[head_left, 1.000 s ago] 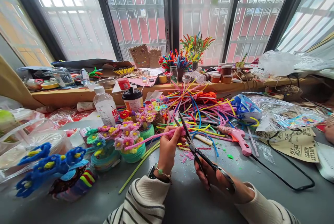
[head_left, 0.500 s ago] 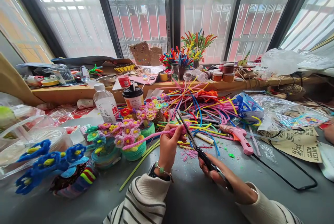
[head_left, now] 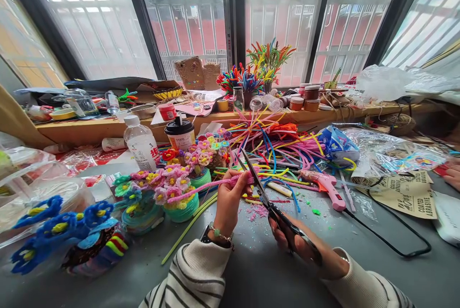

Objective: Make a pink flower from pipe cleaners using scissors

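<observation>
My left hand (head_left: 229, 200) pinches one end of a pink pipe cleaner (head_left: 201, 189) that runs off to the left over the table. My right hand (head_left: 305, 245) grips black scissors (head_left: 268, 202); their blades are slightly apart and point up to the pink end at my left fingertips. Pink fluff (head_left: 258, 211) lies on the grey table (head_left: 251, 269) under the blades. Both sleeves are striped.
Pipe-cleaner flower pots (head_left: 176, 193) and blue flowers (head_left: 57, 231) stand at the left. A tangle of coloured pipe cleaners (head_left: 280, 147), a pink glue gun (head_left: 325, 186) with a black cord, a water bottle (head_left: 142, 145), a lidded cup (head_left: 179, 134). Another person's hand (head_left: 452, 174) at the far right.
The scissor blades have opened and closed a little around the pink end. Both hands stay at nearly the same spot; the view has shifted slightly.
</observation>
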Demonstrator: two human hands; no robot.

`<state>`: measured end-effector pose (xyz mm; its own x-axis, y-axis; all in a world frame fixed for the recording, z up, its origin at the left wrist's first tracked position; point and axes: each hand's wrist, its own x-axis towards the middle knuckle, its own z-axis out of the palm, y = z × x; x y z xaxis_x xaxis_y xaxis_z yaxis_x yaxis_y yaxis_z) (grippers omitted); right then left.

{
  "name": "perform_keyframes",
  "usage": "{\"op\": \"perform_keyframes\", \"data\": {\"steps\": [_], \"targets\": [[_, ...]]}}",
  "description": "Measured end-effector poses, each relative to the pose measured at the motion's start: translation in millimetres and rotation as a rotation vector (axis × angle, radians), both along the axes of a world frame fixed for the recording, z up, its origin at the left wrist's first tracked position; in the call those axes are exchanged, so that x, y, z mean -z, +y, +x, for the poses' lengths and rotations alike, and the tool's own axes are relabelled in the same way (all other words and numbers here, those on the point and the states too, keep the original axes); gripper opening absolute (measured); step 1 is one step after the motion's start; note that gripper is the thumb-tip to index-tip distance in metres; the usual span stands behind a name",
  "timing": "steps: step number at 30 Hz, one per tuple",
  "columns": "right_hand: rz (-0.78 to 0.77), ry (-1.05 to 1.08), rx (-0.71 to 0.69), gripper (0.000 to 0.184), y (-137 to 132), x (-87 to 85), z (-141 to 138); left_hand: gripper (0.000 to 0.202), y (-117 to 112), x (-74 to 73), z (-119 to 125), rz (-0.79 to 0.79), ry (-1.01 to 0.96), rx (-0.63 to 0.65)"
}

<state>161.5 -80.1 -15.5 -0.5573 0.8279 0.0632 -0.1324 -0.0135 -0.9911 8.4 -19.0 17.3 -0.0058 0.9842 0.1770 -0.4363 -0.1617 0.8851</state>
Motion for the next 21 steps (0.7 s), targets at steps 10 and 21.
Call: {"op": "perform_keyframes", "data": {"steps": [10, 21], "targets": [[0.108, -0.103, 0.057, 0.044, 1.8, -8.5, -0.6, 0.024, 1.2, 1.2, -0.5, -0.019, 0.010, -0.020], [0.065, -0.051, 0.108, 0.039, 2.6, 4.7, -7.2, 0.019, -0.1, 6.0, 3.8, 0.003, 0.012, -0.039]]}}
